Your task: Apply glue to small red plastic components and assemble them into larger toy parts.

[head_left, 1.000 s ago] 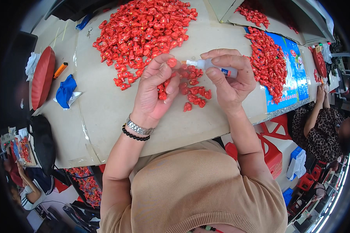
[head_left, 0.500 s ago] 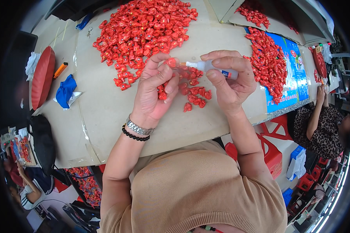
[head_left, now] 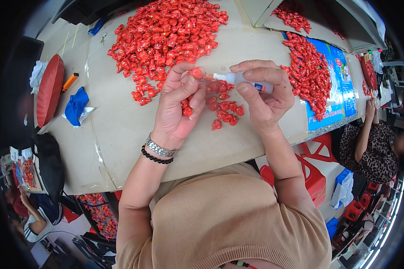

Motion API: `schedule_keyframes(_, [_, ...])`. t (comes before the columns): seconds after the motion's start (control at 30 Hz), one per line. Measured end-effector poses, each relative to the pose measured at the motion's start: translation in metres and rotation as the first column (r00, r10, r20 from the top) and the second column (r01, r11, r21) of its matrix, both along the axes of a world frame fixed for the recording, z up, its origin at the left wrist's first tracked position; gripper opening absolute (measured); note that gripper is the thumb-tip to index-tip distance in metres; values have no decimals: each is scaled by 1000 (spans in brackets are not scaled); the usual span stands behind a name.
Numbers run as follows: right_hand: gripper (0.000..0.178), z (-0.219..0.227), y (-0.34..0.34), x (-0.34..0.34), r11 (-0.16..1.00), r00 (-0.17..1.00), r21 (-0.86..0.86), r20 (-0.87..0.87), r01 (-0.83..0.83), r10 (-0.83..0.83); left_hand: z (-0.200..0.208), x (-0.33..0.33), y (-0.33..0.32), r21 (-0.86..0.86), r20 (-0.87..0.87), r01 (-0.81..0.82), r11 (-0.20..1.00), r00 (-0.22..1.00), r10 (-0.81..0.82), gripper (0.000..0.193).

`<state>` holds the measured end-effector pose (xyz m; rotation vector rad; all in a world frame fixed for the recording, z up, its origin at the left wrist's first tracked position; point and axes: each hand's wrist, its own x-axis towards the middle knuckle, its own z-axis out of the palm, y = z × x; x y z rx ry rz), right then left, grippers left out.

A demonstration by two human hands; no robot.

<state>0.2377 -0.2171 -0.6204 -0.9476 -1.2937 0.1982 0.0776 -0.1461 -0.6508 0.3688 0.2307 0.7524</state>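
My left hand (head_left: 173, 101) pinches a small red figure (head_left: 195, 72) between thumb and fingertips. More red pieces (head_left: 186, 106) are tucked into its palm under curled fingers. My right hand (head_left: 267, 98) grips a small translucent squeeze bottle (head_left: 264, 87) with a white neck and a blue-and-red label. The bottle lies nearly level, its thin nozzle pointing left at the pinched figure. Whether the tip touches it I cannot tell. Several loose red figures (head_left: 228, 112) lie on the table between and below my hands. A large heap of like figures (head_left: 166, 38) sits just beyond.
Another red heap (head_left: 307, 67) rests on a blue printed sheet (head_left: 348, 85) to the right. At left are a red dish (head_left: 50, 92), an orange lighter-like object (head_left: 70, 81) and a blue cloth (head_left: 76, 104). A grey box (head_left: 265, 11) stands at the back. A co-worker (head_left: 368, 145) sits at far right.
The bottle and my right hand have shifted very slightly left. My left hand keeps the red figure in nearly the same place.
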Motion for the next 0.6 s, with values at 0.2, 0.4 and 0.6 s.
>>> schedule_keyframes(0.2, [23, 0, -1, -2, 1000, 998, -21, -56, -16, 15, 3, 0, 0, -37, -6, 29, 999, 1000, -29, 18])
schedule_keyframes(0.4, [22, -4, 0, 1, 995, 969, -35, -232, -96, 85, -2, 1, -1, -71, -11, 83, 994, 996, -84, 24])
schedule_keyframes(0.6, [21, -5, 0, 1, 986, 926, -76, -359, -150, 113, 2, 2, -4, -78, -38, 108, 991, 993, -111, 34])
